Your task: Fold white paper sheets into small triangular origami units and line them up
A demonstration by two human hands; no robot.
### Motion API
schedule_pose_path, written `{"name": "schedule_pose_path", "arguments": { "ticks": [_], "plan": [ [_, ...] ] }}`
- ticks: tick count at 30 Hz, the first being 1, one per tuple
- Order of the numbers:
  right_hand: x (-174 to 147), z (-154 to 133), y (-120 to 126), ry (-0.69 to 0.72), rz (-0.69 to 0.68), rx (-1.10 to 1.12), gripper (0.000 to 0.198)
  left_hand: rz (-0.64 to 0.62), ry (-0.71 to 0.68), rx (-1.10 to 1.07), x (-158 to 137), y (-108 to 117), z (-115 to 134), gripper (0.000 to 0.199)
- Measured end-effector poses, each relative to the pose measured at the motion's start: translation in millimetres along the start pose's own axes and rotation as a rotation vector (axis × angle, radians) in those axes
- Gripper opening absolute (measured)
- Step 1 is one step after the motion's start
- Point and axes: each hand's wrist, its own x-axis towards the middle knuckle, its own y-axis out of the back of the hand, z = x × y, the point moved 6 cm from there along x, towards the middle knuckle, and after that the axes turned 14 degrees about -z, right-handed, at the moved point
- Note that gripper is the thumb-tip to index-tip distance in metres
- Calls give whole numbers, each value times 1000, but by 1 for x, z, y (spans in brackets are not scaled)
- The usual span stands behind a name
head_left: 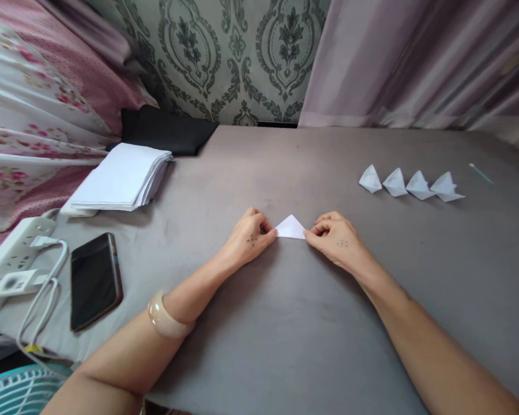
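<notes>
Between my two hands is a small white sheet of paper folded into a triangle (pixel 291 227), its peak pointing away from me. My left hand (pixel 253 235) pinches the left corner between thumb and fingers. At the opposite corner, my right hand (pixel 335 236) grips the paper the same way. The triangle is at or just above the grey cloth surface (pixel 281 323); I cannot tell whether it touches. Off to the right, several folded paper boats (pixel 395 183) stand in a row.
A thick stack of white paper (pixel 123 176) lies at the left, near a black folded item (pixel 168 131). Closer in are a phone (pixel 95 281) and a power strip (pixel 15 253) with cables. A thin stick (pixel 481 173) lies far right. A turquoise fan guard (pixel 21 389) shows bottom left.
</notes>
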Motion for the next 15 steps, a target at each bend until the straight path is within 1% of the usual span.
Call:
{"name": "schedule_pose_path", "arguments": {
  "ticks": [1, 2, 4, 6, 8, 10, 12, 15],
  "plan": [
    [-1, -1, 0, 10, 4, -6, 19, 10, -36, 26, 0, -1, 1, 8],
    [-1, -3, 0, 18, 8, -13, 19, 17, -86, 58, -1, -2, 3, 12],
    [-4, -5, 1, 31, 12, -29, 19, 3, -206, 153, -3, -6, 10, 30],
    [-7, -8, 1, 45, 11, -61, 18, -49, -282, 293, -6, -14, 18, 44],
    [-11, -13, 1, 81, 21, -113, 16, -87, -301, 436, -8, -21, 23, 52],
    [-16, -19, 1, 138, 46, -189, 13, -106, -299, 535, -9, -24, 25, 53],
    [-21, -26, 0, 201, 76, -277, 9, -122, -295, 592, -9, -27, 25, 51],
    [-26, -32, -2, 274, 108, -403, 9, -145, -297, 626, -9, -28, 25, 50]
  ]
}}
